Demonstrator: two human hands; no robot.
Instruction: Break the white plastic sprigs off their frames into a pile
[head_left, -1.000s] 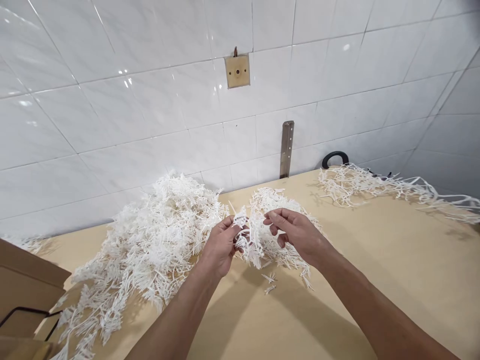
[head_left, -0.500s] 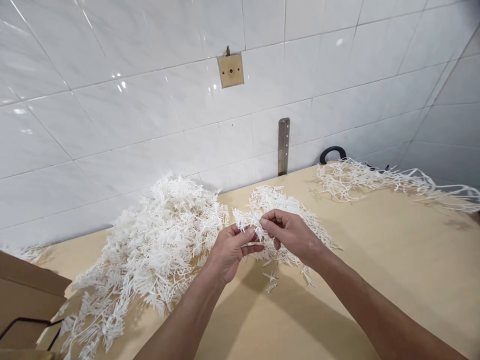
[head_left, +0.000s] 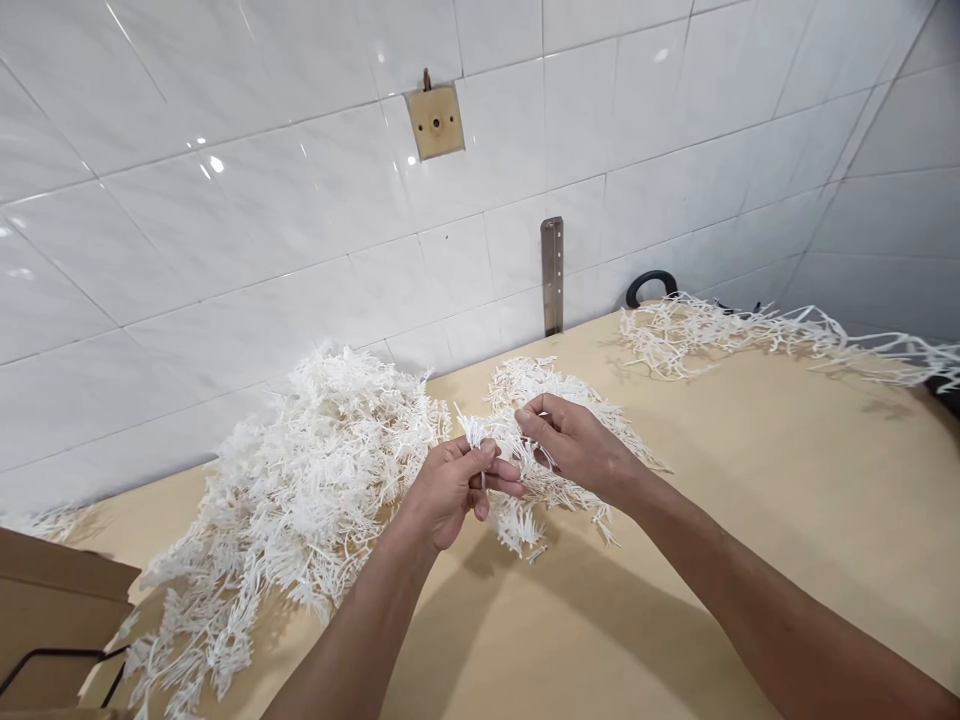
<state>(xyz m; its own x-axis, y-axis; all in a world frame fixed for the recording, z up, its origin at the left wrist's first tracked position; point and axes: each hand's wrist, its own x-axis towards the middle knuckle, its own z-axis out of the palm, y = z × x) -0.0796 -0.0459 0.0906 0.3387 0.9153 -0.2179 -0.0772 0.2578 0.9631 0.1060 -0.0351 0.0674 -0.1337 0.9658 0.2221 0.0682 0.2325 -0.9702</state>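
My left hand (head_left: 461, 480) pinches a white branching plastic sprig (head_left: 472, 430) between thumb and forefinger, its bristly end sticking up above the fingers. The other fingers of that hand are loosely bent. Just to its right, my right hand (head_left: 570, 440) has thumb and forefinger pressed together; what lies between them is too small to make out. Behind and below both hands spreads a smaller pile of white sprigs (head_left: 615, 435), with a frayed tuft (head_left: 517, 527) at its near edge. A large heap of the same white sprigs (head_left: 322, 470) stands left of my left hand.
Long white plastic strands (head_left: 675, 335) lie along the back right of the tan tabletop (head_left: 750, 480). A black curved handle (head_left: 651, 285) and a metal bracket (head_left: 553, 275) are by the tiled wall. At the lower left stands a cardboard box (head_left: 60, 610) with a black wire piece.
My hands have drawn slightly apart, the left turning with the sprig upright in it. A white tuft now shows below the hands. The view has shifted a little.
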